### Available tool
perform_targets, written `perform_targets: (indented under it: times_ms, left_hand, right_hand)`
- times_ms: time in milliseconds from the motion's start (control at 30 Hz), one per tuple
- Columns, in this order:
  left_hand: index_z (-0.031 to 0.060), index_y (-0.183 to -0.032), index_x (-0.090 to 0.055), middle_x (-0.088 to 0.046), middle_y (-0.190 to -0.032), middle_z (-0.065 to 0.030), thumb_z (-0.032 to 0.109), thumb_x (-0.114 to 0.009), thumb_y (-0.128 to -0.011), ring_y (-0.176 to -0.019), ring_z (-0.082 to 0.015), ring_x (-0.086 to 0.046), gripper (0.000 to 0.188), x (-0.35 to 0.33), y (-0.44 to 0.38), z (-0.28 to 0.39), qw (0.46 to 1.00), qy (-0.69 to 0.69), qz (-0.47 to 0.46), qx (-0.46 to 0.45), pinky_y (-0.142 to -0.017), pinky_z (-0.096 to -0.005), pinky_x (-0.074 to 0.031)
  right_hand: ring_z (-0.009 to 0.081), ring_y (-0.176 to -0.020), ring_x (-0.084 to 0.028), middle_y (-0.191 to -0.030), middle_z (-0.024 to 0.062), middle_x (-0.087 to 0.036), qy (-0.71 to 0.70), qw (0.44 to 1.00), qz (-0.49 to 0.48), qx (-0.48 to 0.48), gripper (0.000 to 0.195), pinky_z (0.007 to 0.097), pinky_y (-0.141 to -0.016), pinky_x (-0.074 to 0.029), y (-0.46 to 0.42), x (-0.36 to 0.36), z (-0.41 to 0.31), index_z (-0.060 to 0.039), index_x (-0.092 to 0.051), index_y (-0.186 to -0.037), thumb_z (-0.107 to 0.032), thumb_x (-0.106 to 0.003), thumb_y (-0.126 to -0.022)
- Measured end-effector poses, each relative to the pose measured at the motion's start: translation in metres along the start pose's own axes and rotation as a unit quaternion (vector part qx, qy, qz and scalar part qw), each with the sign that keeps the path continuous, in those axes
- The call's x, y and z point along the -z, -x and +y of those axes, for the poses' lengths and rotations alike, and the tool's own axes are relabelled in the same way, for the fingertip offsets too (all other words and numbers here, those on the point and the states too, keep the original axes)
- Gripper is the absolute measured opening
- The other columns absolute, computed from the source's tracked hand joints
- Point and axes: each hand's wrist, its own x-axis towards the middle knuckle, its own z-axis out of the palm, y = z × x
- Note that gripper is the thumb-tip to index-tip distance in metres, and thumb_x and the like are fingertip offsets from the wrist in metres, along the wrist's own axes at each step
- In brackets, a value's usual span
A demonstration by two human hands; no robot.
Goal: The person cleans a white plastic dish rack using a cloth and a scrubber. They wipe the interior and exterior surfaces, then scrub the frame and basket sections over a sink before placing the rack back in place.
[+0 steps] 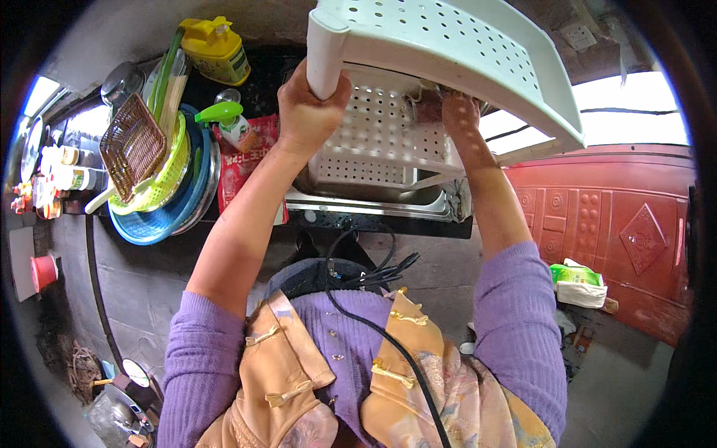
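My left hand (315,112) is closed around a corner post of a white plastic tiered rack (322,53). The rack's perforated shelves tilt over a stainless steel sink (364,208), and its lower part reaches into the basin. Under the upper shelf (448,28), my right hand (461,115) is at the far side of the rack. Beside its fingers is a blurred brownish thing (427,106), too unclear to name. The right fingertips are partly hidden, so I cannot tell whether they hold it.
Left of the sink are a red printed bag (246,168), a green-topped spray bottle (232,126), a yellow jug (215,53), and a brown woven basket (134,148) on stacked colanders (148,221). A red panelled door (594,218) stands right. A black cable (392,341) hangs across my front.
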Motion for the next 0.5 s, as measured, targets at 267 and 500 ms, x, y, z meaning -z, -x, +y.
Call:
perform_targets:
  times_ms: [267, 500]
  left_hand:
    - [0.0007, -0.096, -0.066, -0.069, -0.076, -0.0072, 0.015, -0.075, -0.079, -0.071, -0.0077, -0.061, 0.025, 0.004, -0.026, 0.013, 1.0, 0.008, 0.022, -0.015, -0.066, -0.0261, -0.05]
    - [-0.0018, -0.099, -0.064, -0.066, -0.085, -0.0011, 0.006, -0.07, -0.083, -0.077, -0.0061, -0.055, 0.019, 0.046, -0.005, -0.005, 0.994, 0.107, -0.001, -0.019, -0.068, -0.0241, -0.048]
  right_hand:
    - [0.0402, -0.106, -0.061, -0.119, 0.0211, -0.062, -0.082, 0.945, -0.314, 0.041, 0.032, 0.0541, -0.086, -0.05, 0.048, 0.016, -0.01, -0.0066, -0.065, -0.11, -0.023, -0.052, -0.086]
    - [0.038, -0.106, -0.06, -0.108, 0.0167, -0.067, -0.169, 0.961, -0.214, -0.037, 0.026, 0.0524, -0.089, -0.046, 0.088, 0.08, -0.075, -0.0049, -0.067, -0.1, -0.022, -0.052, -0.086]
